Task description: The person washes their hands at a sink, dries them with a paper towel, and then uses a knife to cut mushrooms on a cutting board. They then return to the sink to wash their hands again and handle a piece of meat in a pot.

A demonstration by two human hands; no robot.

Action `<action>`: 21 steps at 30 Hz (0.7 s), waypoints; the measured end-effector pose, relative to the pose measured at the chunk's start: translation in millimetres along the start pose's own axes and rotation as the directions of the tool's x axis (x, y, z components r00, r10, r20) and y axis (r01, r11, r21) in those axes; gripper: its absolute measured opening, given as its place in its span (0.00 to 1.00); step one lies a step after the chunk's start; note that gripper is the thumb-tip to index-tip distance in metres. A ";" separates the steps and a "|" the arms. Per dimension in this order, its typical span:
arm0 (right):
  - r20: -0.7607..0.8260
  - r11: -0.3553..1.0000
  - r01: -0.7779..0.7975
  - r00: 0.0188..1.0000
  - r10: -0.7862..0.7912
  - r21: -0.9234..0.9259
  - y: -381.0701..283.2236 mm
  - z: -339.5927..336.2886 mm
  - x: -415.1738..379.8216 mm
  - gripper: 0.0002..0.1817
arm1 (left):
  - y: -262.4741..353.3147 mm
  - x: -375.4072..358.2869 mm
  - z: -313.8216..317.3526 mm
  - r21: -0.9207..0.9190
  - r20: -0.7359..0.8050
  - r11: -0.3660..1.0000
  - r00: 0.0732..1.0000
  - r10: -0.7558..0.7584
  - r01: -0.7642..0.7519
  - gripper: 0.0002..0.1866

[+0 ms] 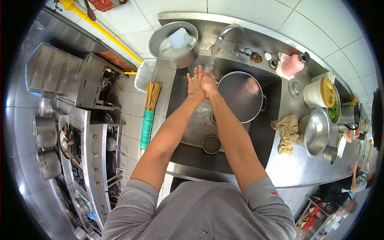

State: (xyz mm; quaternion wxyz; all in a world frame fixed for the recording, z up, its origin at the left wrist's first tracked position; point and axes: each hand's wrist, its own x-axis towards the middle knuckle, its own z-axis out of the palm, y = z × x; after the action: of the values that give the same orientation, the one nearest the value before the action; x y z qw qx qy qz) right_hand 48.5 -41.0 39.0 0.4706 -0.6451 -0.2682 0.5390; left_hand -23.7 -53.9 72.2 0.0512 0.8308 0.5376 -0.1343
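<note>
- A stainless steel sink (188, 154) fills the middle of the view, set in a long steel counter (296, 170) that runs off toward 3 o'clock; white wall tiles (280, 16) back it from 12 to 2 o'clock.
- At 9 o'clock, a cooking range (76, 140) stands with two metal pots (46, 148) on it, well apart from the sink.
- Inside the sink, at 1 o'clock from centre, a large round pot (240, 96) sits just beside the hands, likely left there for washing.
- A steel basin (174, 40) with a pale cloth in it rests on the sink's far corner at 11 o'clock.
- The tap (234, 34) at 12 o'clock is running; its stream of water (212, 56) falls onto the hands.
- Both forearms reach forward from a grey shirt (200, 212) at 6 o'clock.
- The left hand (195, 86) is flat, fingers straight; the right hand (209, 84) presses against it, palm to palm, gripping nothing, placed under the flow so the water wets them.
- A crumpled rag (287, 132) lies on the counter at 3 o'clock.
- A pink bottle (294, 64) stands at 2 o'clock.
</note>
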 end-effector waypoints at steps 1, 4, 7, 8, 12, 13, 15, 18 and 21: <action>-0.008 0.999 -0.014 1.000 0.014 -0.032 -0.8 -0.6 1.1 0.28 | 0.5 0.1 -0.7 -0.004 -0.001 1.000 1.000 -0.002 0.002 0.45; -0.043 0.993 -0.035 0.999 0.030 -0.116 -8.1 -1.7 -0.7 0.28 | 1.0 2.0 -1.5 -0.030 -0.020 1.000 1.000 0.001 -0.001 0.45; -0.087 0.982 -0.010 0.996 -0.007 -0.187 -12.0 -2.9 -4.5 0.31 | 1.8 2.5 -2.8 0.026 0.018 1.000 1.000 0.003 -0.003 0.44; -0.090 0.977 0.002 0.996 -0.021 -0.214 -13.3 -3.4 -4.6 0.31 | 2.1 2.5 -2.6 0.019 0.004 1.000 1.000 0.003 -0.004 0.44; -0.068 0.982 -0.054 0.997 0.043 -0.179 -16.1 -7.8 -0.6 0.31 | 2.7 2.9 0.5 -0.002 -0.020 1.000 1.000 0.012 -0.012 0.44; -0.065 0.985 -0.065 0.996 0.055 -0.161 -11.3 -7.8 5.1 0.31 | 3.0 1.7 -0.9 -0.005 -0.019 1.000 1.000 0.016 -0.016 0.44; -0.057 0.988 -0.087 0.995 0.080 -0.126 -6.6 -6.1 10.7 0.32 | 3.2 0.1 -3.2 0.013 -0.025 1.000 0.999 0.022 -0.022 0.44; 0.004 0.982 -0.109 0.994 0.110 0.157 -7.1 -6.1 5.2 0.31 | 2.7 -1.7 -8.4 0.016 -0.010 0.999 0.999 0.039 -0.039 0.45; -0.046 0.901 -0.113 0.988 0.146 0.419 -9.5 -8.9 6.0 0.31 | 4.8 -3.9 -10.0 0.015 -0.059 0.999 0.997 0.053 -0.052 0.46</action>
State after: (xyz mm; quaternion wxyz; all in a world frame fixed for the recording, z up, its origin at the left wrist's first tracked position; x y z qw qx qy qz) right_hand 60.1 -34.7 44.6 0.5697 -0.5671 -0.0860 0.5886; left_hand -19.2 -57.1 82.6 0.0329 0.8486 0.5161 -0.1118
